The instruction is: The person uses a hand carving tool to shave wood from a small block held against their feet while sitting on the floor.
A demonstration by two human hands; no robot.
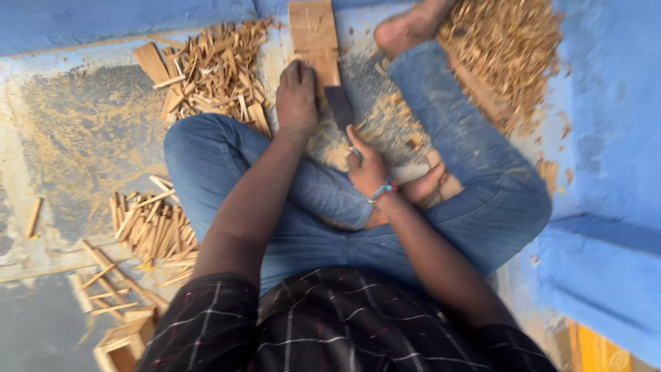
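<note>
Head view. Left hand [297,96] is pressed palm-down, fingers together, on the near end of a flat wooden board [315,38], which lies on the floor straight ahead of the seated person. Right hand [367,165] is closed around the handle of a dark broad blade [339,107], whose tip is held just beside the board's near end and the left fingertips. Crossed legs in blue jeans [475,165] are seen below the hands, with one bare foot [412,26] stretched out beside the board. Split wooden sticks [213,69] are piled to the left of the board, and a second bundle of sticks [153,227] lies by the left knee. Wood shavings [513,48] are heaped at the right, against a blue wall [613,124].
</note>
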